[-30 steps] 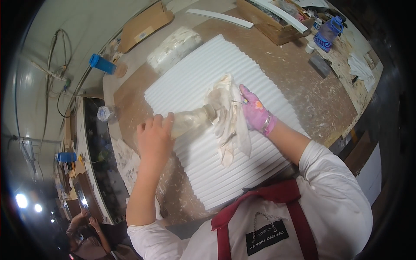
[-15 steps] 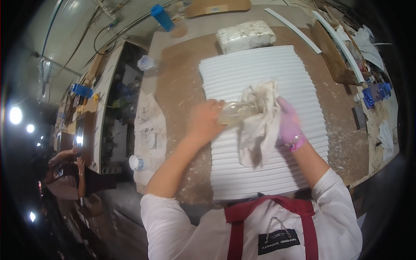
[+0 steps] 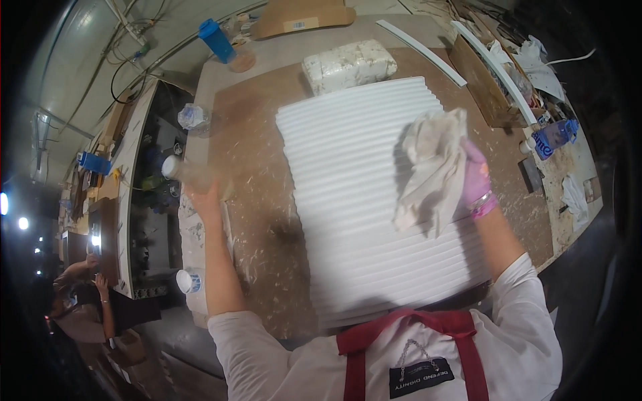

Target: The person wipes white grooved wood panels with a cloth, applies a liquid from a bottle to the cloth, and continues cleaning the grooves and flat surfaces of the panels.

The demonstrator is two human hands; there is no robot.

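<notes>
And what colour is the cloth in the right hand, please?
The cloth is pale cream; it shows best in the head view.

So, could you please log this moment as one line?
left hand: at blurred bottle, grip unclear | right hand: pink-gloved, holding white cloth over ridged white sheet

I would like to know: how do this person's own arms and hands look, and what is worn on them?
White sleeves leave most of each forearm bare. The left hand, blurred, shows no glove. The right hand wears a pink glove with a small orange patch, and a silvery band shows at that wrist.
</notes>
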